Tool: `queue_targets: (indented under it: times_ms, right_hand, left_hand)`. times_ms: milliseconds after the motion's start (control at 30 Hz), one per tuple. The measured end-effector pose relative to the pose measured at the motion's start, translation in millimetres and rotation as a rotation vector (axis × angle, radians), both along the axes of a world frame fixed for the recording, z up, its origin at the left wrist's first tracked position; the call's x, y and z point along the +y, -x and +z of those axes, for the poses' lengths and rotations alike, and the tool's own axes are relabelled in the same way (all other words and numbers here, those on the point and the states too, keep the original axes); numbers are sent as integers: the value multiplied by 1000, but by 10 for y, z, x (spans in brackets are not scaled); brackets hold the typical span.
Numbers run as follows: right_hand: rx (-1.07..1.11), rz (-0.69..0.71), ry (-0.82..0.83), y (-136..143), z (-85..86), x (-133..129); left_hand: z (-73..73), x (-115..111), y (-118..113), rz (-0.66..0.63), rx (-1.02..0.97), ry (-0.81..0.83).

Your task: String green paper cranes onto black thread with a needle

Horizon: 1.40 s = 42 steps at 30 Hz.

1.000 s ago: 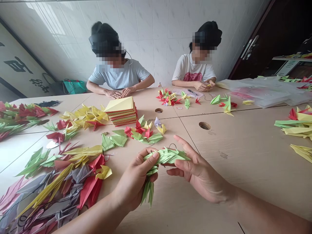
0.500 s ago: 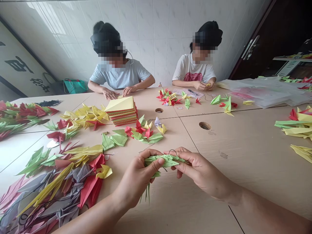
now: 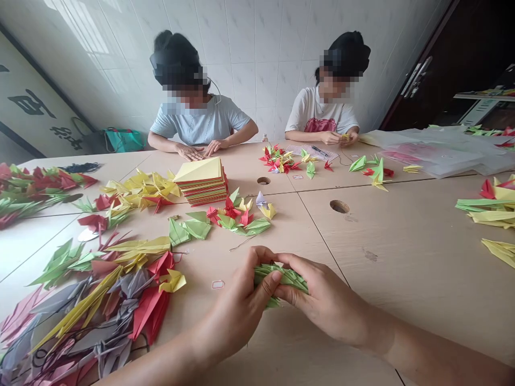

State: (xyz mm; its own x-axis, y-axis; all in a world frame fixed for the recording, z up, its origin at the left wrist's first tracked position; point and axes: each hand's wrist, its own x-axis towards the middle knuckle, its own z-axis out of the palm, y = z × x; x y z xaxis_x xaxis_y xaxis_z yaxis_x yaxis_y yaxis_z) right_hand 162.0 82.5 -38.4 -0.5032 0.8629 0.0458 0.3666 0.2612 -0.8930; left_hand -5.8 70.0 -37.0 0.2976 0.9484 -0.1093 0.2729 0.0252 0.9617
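Note:
A thick bundle of green folded-paper pieces [image 3: 290,277], seemingly origami cranes, is squeezed between both hands above the table. My left hand [image 3: 246,300] is closed round its left end, thumb laid across the front. From the other side my right hand [image 3: 326,297] grips it, thumb below and index finger over the top. Both index fingers meet at the upper edge, where a bit of dark cord shows. The underside of the bundle is mostly hidden. Just beyond lie green, red and yellow paper cranes [image 3: 241,214] and a small label [image 3: 218,284].
To the left spreads a heap of grey, red and yellow folded paper [image 3: 120,305] with black cords. A stack of square paper sheets [image 3: 202,182] stands ahead. Two people [image 3: 201,123] work across the table. Yellow folded pieces [image 3: 497,217] lie far right, near plastic sheets [image 3: 442,153].
Both hands have closed in on the bundle and shifted slightly right. The cord loop on top and the strips hanging below no longer show clearly. A small label has come into view.

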Motion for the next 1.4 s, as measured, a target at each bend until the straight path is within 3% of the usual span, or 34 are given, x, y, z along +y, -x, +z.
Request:
queue_targets:
  times_ms: [167, 367, 633, 767, 867, 1100, 1400]
  right_hand:
    - [-1, -41, -89, 7, -14, 11]
    - [-12, -68, -75, -9, 16, 18]
    - [16, -189, 68, -97, 10, 118]
    - [48, -201, 87, -113, 25, 139]
    - [33, -204, 72, -115, 27, 136]
    - [-18, -221, 27, -114, 38, 110]
    - [-159, -230, -220, -85, 29, 97]
  left_hand:
    - [-20, -34, 5, -26, -15, 33]
    - [7, -1, 21, -35, -161, 126]
    - [74, 107, 71, 52, -586, 471]
    - [45, 153, 116, 90, -649, 551]
    - [24, 193, 140, 118, -600, 531]
    - [11, 247, 154, 213, -406, 306]
    - [51, 228, 108, 265, -478, 341]
